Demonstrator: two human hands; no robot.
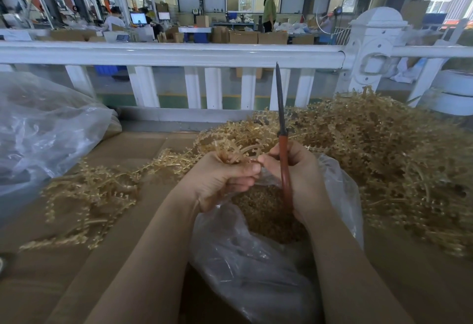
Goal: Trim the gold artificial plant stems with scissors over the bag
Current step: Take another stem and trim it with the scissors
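Gold stems (231, 149), a small bunch of them, sit in the left hand (220, 180), whose fingers are curled tight round the bunch with the thumb pressed across the top. The bunch fans up and away from the fist, just above the mouth of the bag (256, 267). The right hand (299, 177) is beside it, the two nearly touching at the fingertips. Its fingers wrap round the red handles of the scissors (282, 144), and its thumb and forefinger reach over to the stem ends in the left fist; whether they actually pinch a stem cannot be told. The scissors stand nearly upright, dark blades together and pointing up toward the railing (179, 55).

Below both hands the clear plastic bag lies open, holding a heap of small gold cuttings (263, 211). The bag rests on flat brown cardboard (128, 221) that covers the work surface. To the right of the hands a large tangled pile of gold stems (384, 157) rises well above the cardboard. To the left, a thinner spread of loose stems (97, 195) lies flat. Farther left is a big, crumpled clear plastic sack (46, 129). Beyond the white railing is a workshop floor with cardboard boxes (243, 37), and a person standing (270, 8) far off.
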